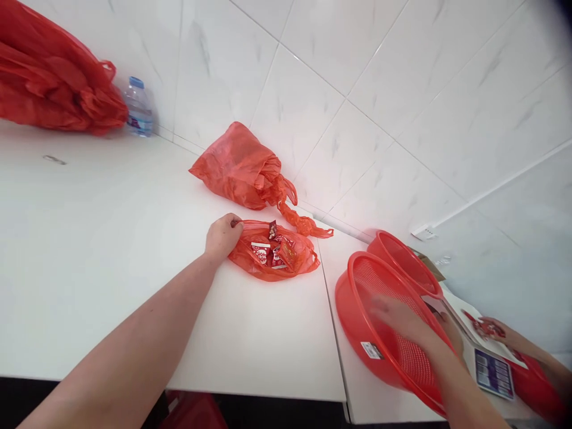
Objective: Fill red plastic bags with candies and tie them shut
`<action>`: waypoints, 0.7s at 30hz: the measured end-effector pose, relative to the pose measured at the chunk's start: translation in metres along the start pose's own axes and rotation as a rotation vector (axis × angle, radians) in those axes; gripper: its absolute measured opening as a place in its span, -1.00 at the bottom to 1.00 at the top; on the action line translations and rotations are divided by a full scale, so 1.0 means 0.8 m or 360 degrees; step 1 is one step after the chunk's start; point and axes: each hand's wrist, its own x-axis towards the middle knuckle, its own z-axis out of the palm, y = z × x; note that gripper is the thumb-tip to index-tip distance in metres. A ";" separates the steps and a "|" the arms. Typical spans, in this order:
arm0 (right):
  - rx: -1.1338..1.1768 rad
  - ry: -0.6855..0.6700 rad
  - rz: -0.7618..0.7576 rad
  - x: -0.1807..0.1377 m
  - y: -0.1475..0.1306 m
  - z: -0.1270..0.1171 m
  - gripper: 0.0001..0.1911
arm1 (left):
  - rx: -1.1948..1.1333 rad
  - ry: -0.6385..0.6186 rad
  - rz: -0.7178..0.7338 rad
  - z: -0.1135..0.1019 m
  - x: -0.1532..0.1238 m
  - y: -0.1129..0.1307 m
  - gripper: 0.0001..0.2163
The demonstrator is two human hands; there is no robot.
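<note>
My left hand (222,236) is closed in a pinch on the rim of an open red plastic bag (268,267) lying on the white table (89,238). Small red and white snack packets (271,250) show inside the bag. My right hand (397,317) is blurred and lies inside a tilted red mesh basket (357,298), fingers stretched toward its wall. A second red basket (404,256) stands behind it.
A fuller knotted red bag (243,167) lies against the tiled wall. A large red bag (49,77) and a water bottle (138,107) stand at the far left. Another person's hand (496,329) works at the right by printed sheets (494,372).
</note>
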 end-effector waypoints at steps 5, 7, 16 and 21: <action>-0.0088 0.0525 -0.0040 -0.006 -0.081 0.003 -0.64 | -0.0051 0.0023 0.0008 0.001 0.000 0.000 -0.84; 0.0004 0.0425 -0.0294 -0.019 -0.120 0.031 -0.70 | -0.0064 0.0027 0.0003 0.002 0.000 -0.001 -0.84; 0.0340 0.0392 -0.0610 0.048 -0.152 0.202 -0.58 | -0.0168 0.0072 0.0049 -0.001 -0.001 -0.002 -0.87; 0.0141 0.0516 -0.0644 0.084 -0.142 0.242 -0.67 | -0.0153 0.0087 0.0085 -0.002 0.000 -0.001 -0.85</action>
